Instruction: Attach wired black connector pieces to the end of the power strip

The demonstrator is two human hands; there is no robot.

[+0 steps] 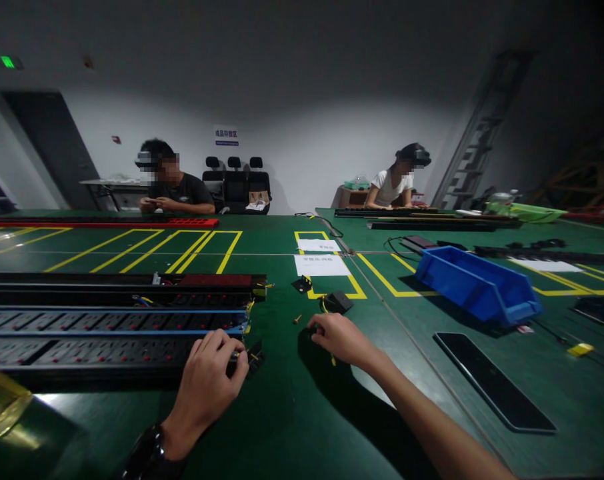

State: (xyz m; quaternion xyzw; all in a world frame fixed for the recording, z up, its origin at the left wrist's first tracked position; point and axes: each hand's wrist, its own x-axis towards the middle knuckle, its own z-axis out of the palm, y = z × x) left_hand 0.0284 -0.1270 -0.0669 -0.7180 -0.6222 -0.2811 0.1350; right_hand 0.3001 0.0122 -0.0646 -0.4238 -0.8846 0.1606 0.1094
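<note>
Long black power strips (pixel 117 357) with red-dotted sockets lie side by side at the left. My left hand (pixel 213 377) curls round the right end of the nearest strip, thumb against fingers, beside a small black end piece (pixel 255 357). Over the green table, my right hand (pixel 342 339) is closed in a pinch; what its fingers hold is hidden. A yellow wire tip (pixel 333 361) shows below it. Just beyond that hand lies a black block (pixel 338 302) with a yellow wire. A small screw-like piece (pixel 297 319) and a flat black part (pixel 302 285) lie nearby.
At the right are a blue bin (pixel 475 283) and a dark phone-like slab (pixel 492 380). A yellow transparent container (pixel 2 403) stands at the near left. White paper labels (pixel 322 265) lie mid-table. Two people (pixel 182 190) work across the table.
</note>
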